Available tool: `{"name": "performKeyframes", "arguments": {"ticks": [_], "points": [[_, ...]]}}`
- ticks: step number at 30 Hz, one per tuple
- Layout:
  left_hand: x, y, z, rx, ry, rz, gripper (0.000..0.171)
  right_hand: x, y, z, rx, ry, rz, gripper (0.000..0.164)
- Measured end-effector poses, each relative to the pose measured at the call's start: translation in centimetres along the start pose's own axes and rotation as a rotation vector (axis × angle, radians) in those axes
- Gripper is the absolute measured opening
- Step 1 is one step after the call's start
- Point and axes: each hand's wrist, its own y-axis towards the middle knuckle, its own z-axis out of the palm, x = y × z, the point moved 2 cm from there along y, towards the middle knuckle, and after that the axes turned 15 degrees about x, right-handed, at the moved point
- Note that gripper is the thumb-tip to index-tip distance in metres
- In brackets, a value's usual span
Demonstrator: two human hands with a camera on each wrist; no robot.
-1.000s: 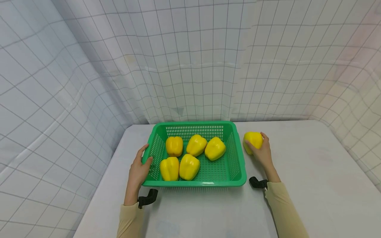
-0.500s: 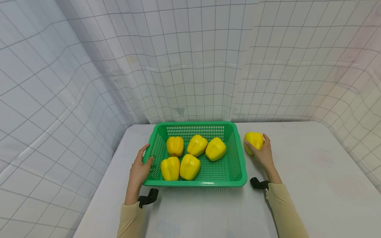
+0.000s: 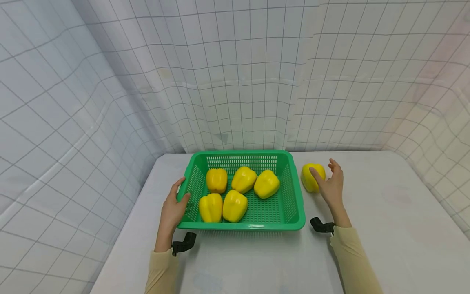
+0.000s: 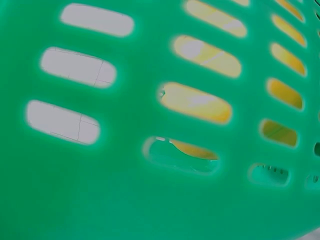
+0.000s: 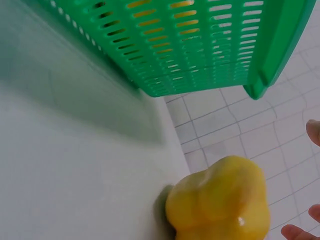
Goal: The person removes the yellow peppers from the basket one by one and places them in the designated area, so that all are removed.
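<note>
A green plastic basket [image 3: 244, 226] stands on the table with several yellow bell peppers in it, one of them a bell pepper [image 3: 235, 206] near its front. My left hand [image 3: 173, 208] holds the basket's left rim, thumb on the inner side. In the left wrist view the slotted basket wall [image 4: 125, 195] fills the picture. To the right of the basket, a lone yellow bell pepper [image 3: 312, 177] rests on the table. My right hand [image 3: 332, 188] is spread beside it, thumb overlapping it in the head view. The right wrist view shows fingertips [image 5: 295, 232] apart from the pepper [image 5: 220, 205].
The white table [image 3: 389, 212] extends to the right of the right hand and in front of the basket. White grid-patterned sheets [image 3: 235, 77] hang behind and on both sides. A black camera mount [image 3: 322, 225] sits at the right wrist, another mount [image 3: 185, 242] at the left.
My right hand has let go of the lone bell pepper and drawn back slightly to the right, fingers spreading. The pepper stays beside the basket. My left hand keeps its place on the rim.
</note>
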Motion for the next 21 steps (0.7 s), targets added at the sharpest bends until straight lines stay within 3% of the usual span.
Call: {"name": "performKeyframes", "arguments": {"ticks": [4, 8, 21], "points": [[0.0, -0.1, -0.1, 0.000, 0.006, 0.002, 0.052, 1.5, -0.1, -0.1, -0.042, 0.012, -0.091, 0.068], [0.0, -0.1, -0.1, 0.000, 0.002, -0.004, 0.051, 3.4, -0.1, -0.1, 0.024, 0.007, -0.146, 0.060], [0.2, 0.2, 0.0, -0.016, 0.012, 0.009, 0.052, 10.9, 1.9, 1.8, 0.549, -0.216, -0.203, 0.053]]}}
